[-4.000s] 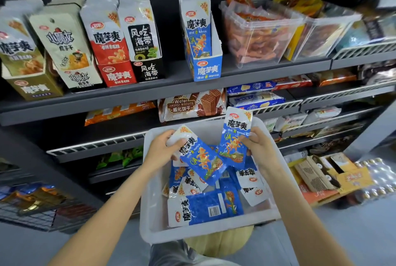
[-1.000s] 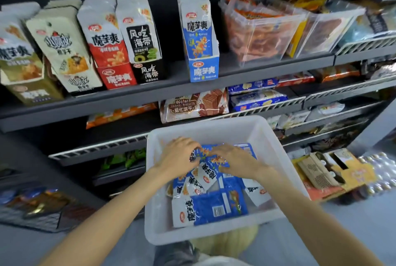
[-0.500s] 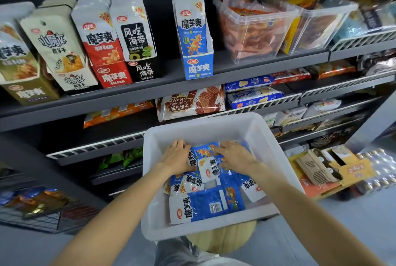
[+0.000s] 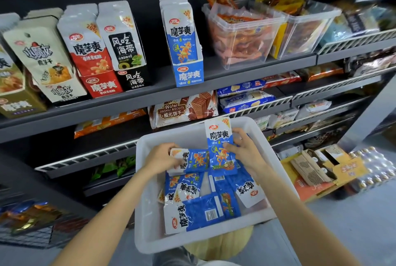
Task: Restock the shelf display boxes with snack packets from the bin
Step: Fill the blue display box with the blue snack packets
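Note:
A white plastic bin (image 4: 147, 180) sits on my lap below the shelves, holding several blue-and-white snack packets (image 4: 201, 212). My left hand (image 4: 161, 158) grips one blue packet (image 4: 189, 160) lying sideways over the bin. My right hand (image 4: 246, 150) pinches another blue packet (image 4: 219, 143) held upright above the bin's far side. The matching blue display box (image 4: 188, 73) stands on the top shelf, with packets upright inside it.
Red, black, cream and olive display boxes (image 4: 94, 51) stand left of the blue one. Two clear tubs (image 4: 242, 32) of orange and yellow snacks stand to its right. Biscuit packs (image 4: 184, 109) fill the lower shelves. Cardboard boxes (image 4: 317, 169) lie on the floor at right.
Both hands were pressed down among the packets in the bin. Now each has lifted a blue packet, the right one raised upright.

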